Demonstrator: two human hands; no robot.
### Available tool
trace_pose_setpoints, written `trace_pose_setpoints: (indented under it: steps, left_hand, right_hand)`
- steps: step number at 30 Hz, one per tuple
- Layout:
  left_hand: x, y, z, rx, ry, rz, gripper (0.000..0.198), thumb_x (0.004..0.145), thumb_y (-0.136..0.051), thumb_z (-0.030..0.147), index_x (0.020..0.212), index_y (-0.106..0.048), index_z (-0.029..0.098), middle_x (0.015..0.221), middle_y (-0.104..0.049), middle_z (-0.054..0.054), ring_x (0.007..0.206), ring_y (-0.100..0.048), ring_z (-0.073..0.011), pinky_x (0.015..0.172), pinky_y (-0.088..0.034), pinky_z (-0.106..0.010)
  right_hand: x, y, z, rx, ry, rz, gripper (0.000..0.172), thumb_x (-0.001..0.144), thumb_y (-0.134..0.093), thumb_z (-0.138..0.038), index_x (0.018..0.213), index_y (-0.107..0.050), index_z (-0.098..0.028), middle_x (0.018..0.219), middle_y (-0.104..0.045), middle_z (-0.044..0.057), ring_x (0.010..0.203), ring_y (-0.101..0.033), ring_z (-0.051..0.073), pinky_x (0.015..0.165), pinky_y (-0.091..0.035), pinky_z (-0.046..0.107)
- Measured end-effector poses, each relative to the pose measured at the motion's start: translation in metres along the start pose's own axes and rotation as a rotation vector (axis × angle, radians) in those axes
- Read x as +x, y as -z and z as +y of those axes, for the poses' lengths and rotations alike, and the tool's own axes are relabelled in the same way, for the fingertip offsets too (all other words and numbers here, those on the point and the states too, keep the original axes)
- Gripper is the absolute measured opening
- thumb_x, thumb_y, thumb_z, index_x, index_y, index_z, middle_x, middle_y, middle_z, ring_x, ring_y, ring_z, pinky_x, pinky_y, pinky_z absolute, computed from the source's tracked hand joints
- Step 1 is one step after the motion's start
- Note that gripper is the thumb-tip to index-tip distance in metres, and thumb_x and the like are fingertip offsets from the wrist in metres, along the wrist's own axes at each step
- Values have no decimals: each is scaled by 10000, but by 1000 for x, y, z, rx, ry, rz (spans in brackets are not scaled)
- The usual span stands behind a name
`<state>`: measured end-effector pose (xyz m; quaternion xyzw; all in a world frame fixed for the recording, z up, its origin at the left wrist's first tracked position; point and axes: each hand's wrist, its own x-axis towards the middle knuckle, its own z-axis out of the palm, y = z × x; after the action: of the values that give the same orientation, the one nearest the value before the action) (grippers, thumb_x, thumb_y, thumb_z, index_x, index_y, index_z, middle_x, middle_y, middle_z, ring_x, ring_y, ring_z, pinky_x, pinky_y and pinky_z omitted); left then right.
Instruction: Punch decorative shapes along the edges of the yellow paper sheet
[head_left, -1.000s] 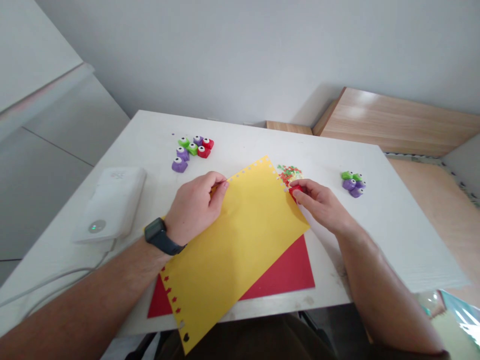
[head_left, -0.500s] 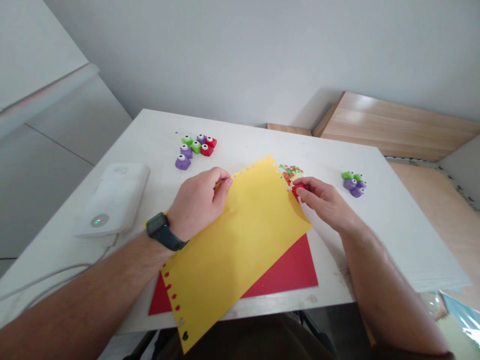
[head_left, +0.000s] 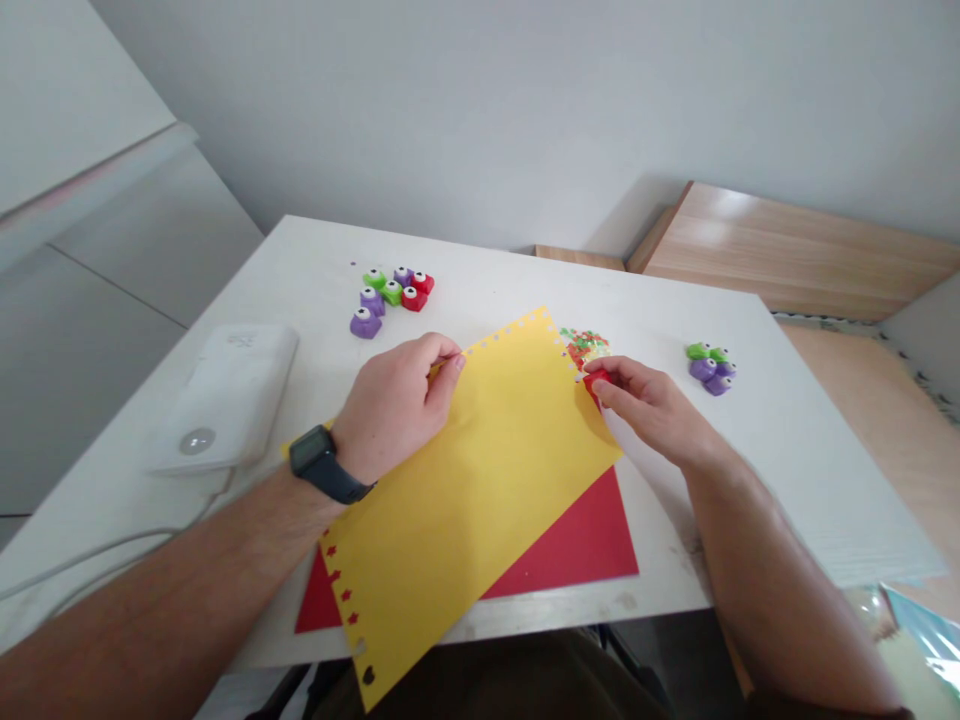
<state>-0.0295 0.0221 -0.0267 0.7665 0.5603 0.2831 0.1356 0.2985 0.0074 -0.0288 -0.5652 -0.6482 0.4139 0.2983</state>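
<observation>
A yellow sheet of paper (head_left: 495, 450) lies tilted over a red sheet (head_left: 577, 545), with small shapes punched along several of its edges. My left hand (head_left: 401, 405), a dark watch on its wrist, pinches the yellow sheet's upper edge between thumb and fingers. In my right hand (head_left: 645, 400) is a red craft punch (head_left: 596, 384), gripped at the sheet's right edge, just below a row of punched holes. My fingers hide part of the punch. Beside it, past the paper, lies a pile of green, red and yellow paper cut-outs (head_left: 585, 345).
Several purple, green and red craft punches (head_left: 391, 292) stand at the back left of the white table (head_left: 480, 270). Another group of green and purple punches (head_left: 712, 368) is at the right. A white box-like device (head_left: 232, 395) with a cable sits on the left.
Both hands keep almost the same place and grip on the paper and the punch. The view has shifted very slightly. The light on the white device no longer shows green.
</observation>
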Motion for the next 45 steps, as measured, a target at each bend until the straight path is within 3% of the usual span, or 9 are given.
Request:
trace_pose_setpoints:
  steps: [12,29,35,45]
  left_hand:
    - [-2,2,1,-2,-4,17,179,1036,-545,352,1010,-669,225,932,-784,-25,824,-721,-217,727,-472,-327]
    - [-3,4,4,-42,-41,40,178,1037,-553,368,1017,-668,234,934,-775,-8,811,-713,-192,720,-479,-306]
    - [-3,6,6,-42,-42,41,178,1038,-547,368,1015,-665,236,930,-771,-6,813,-711,-187,723,-483,-303]
    - [-4,8,9,-18,-36,38,193,1038,-531,367,1015,-671,237,945,-779,-18,827,-714,-193,739,-500,-311]
  right_hand:
    - [-3,-2,-1,0,-4,19,410,904,-755,-513,1240,-733,-279,953,-751,45,912,-683,244,783,-577,385]
    - [-5,-3,-13,267,-114,-98,379,874,-821,-465,1167,-699,-259,1196,-768,69,1060,-717,253,945,-571,426]
    - [-4,-3,-9,285,-144,-80,421,850,-848,-447,1185,-705,-238,1196,-774,81,1036,-725,239,943,-560,413]
    - [-3,-6,-12,268,-148,-71,320,843,-836,-408,1079,-704,-236,1087,-775,50,961,-717,228,864,-553,379]
